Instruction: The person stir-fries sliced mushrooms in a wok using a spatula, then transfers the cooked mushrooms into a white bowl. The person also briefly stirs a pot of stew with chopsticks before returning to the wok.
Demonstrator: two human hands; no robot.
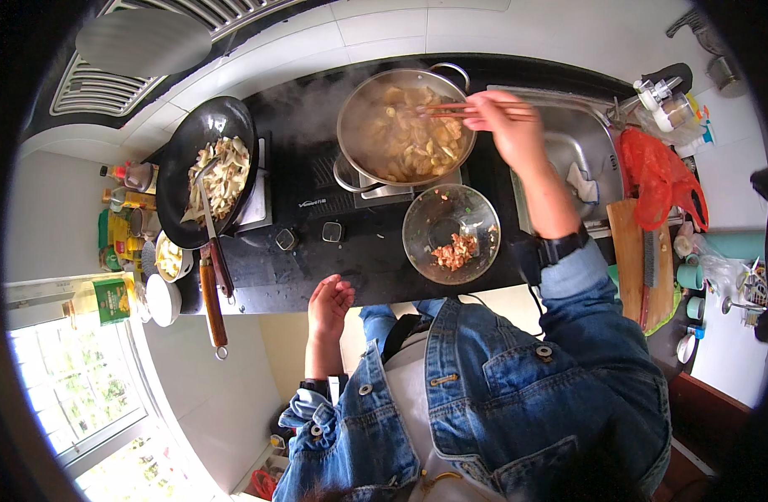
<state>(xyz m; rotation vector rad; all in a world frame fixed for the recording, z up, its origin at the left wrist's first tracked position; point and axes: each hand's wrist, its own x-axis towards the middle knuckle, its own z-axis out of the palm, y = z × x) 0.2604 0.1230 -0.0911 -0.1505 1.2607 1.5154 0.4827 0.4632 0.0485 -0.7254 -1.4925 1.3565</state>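
My right hand grips a pair of wooden chopsticks, whose tips reach into a steaming two-handled metal pot. Pieces of food in brownish liquid fill much of the pot. Below it stands a glass bowl with some chopped raw meat. My left hand hangs at the counter's front edge, fingers loosely curled, holding nothing. To the left, a black wok holds sliced whitish food and a spatula with a dark wooden handle.
A steel sink with a white cloth lies to the right, beside a red plastic bag and a knife on a wooden cutting board. The wok's wooden handle juts past the counter edge. Bottles and bowls stand left.
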